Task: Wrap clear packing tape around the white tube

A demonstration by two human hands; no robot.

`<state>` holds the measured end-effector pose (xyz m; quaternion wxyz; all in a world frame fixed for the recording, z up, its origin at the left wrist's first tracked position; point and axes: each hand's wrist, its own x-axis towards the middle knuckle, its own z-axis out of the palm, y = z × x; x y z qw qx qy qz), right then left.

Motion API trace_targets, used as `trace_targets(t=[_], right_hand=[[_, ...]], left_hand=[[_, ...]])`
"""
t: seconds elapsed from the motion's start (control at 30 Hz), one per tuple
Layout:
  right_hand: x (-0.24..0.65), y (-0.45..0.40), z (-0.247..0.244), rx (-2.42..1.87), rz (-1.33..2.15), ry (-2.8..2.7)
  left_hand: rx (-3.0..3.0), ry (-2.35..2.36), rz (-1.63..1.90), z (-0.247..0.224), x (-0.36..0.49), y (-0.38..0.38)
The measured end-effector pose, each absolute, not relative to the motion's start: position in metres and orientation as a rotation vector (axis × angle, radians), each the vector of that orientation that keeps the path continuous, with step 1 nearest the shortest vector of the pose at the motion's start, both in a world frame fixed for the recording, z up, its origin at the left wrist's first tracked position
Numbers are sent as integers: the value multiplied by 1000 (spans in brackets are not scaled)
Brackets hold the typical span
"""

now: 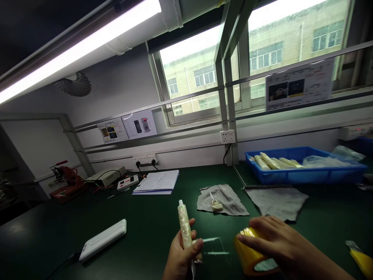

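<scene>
My left hand (182, 254) is wrapped round a pale cream tube (184, 221) with a white tip, held upright and tilted slightly. In my right hand (276, 241) is a roll of yellow tape (247, 254), gripped from above. A clear strip (215, 246) stretches between the tube and the roll, with light glinting along its edges. Behind the hands, a grey cloth (231, 200) lies on the green table (145, 225) with a small cream lump (217, 205) on it.
A blue tray (305, 177) with wrapped tubes stands at the back right, near another grey cloth (279, 202). A white device (103, 239), papers (157, 182) and a red tool (68, 181) are at left. A yellow-handled tool (361, 262) lies at far right.
</scene>
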<state>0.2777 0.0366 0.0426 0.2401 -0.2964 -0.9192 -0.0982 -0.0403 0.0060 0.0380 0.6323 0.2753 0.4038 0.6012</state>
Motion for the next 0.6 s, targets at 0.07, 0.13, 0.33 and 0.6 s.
trace_targets(t=[0.07,0.13,0.33,0.6], right_hand=[[278,37,42,-822,-277,-2522],[278,38,40,-830,-285,-2522],[277,38,40,-828,-290,-2530],[278,36,48,-766,-270,-2475]], left_hand=[[632,946,1369,40,-40,5],[620,958,1356,43,-39,4],[579,936,1296,46,-38,2],[473,897,1296,47,-34,-2]])
